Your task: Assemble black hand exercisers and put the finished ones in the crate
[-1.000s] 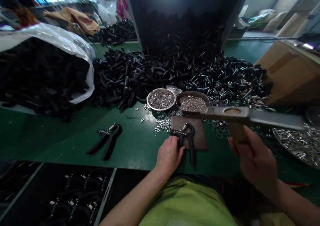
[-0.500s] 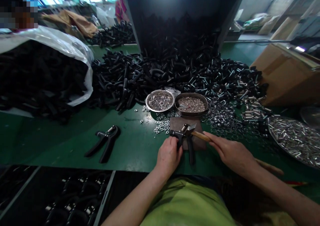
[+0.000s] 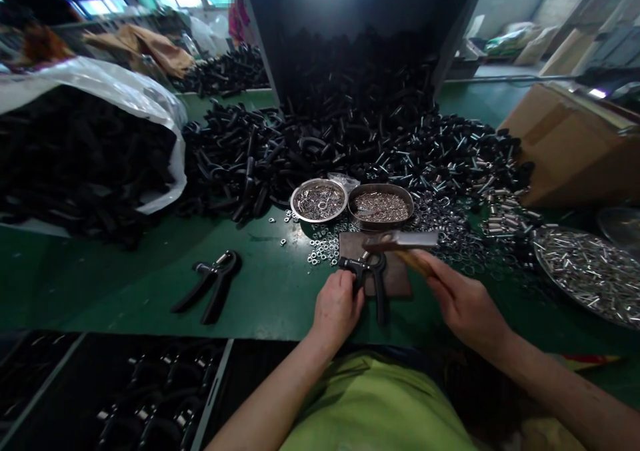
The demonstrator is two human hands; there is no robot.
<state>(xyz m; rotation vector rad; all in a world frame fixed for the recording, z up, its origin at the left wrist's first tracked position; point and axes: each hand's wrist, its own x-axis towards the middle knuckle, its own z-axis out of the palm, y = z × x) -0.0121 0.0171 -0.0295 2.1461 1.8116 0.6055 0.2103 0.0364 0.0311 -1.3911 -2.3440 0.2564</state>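
My left hand is closed around one handle of a black hand grip strengthener, whose upper end with its metal spring rests on a brown square plate. My right hand grips the wooden handle of a hammer. The hammer's metal head is above the grip strengthener and covers part of its top. A second hand grip strengthener lies on the green table to the left, touched by neither hand.
Behind the plate stand a round dish of small metal pieces and an oval tin. Black handles are heaped further back. A cardboard box and a large tray of pins are at right; finished-looking grips lie in trays below.
The hammer has lifted off the grip strengthener and its head has turned to the right. My left hand keeps its hold in nearly the same place.
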